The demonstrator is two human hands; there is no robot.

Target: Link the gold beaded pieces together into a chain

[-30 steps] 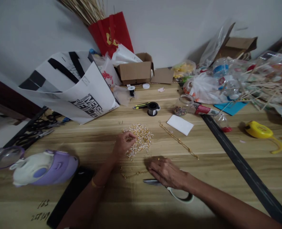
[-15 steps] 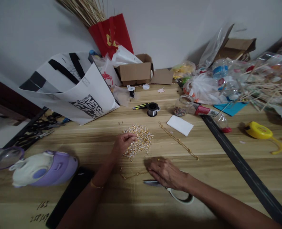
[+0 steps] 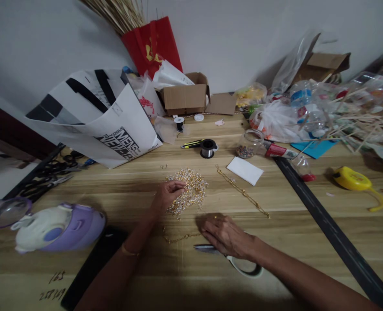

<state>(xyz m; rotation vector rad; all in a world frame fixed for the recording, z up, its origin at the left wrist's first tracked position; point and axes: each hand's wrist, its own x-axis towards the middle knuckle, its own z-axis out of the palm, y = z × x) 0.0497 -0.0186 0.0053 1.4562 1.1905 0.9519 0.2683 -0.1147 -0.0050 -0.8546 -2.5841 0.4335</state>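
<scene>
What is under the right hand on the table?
The right hand lies flat over a pair of scissors: the blade tip sticks out to its left and a white handle loop shows by the wrist. The pivot and the rest of the blades are covered.

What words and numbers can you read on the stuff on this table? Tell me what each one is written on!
"MENS", upside down in big black letters, on the white and black paper shopping bag; the smaller print around it is too blurred to read.
"165", handwritten in dark ink on the wooden table top.
A second handwritten number below it is too blurred to read for sure.
A gold sign on the red paper bag is unreadable.
</scene>
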